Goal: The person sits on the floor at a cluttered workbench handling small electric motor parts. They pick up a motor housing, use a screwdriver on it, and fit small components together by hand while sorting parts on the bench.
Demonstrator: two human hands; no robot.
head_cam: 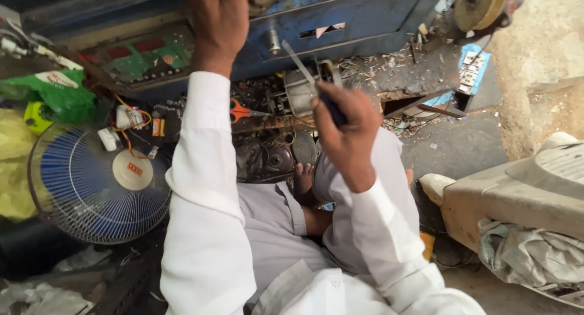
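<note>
my right hand (348, 127) grips a dark-handled flat blade (298, 62) near the motor housing (302, 91); my left hand (218, 23) rests on the blue machine (340, 17), its grip impossible to tell.

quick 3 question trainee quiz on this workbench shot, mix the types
1. True or false: the right hand grips a dark-handled tool with a flat metal blade.
2. Which hand reaches up to the blue machine? A left B right
3. What orange-handled thing lies between the two arms?

Key: 1 true. 2 A, the left hand. 3 scissors.
</note>
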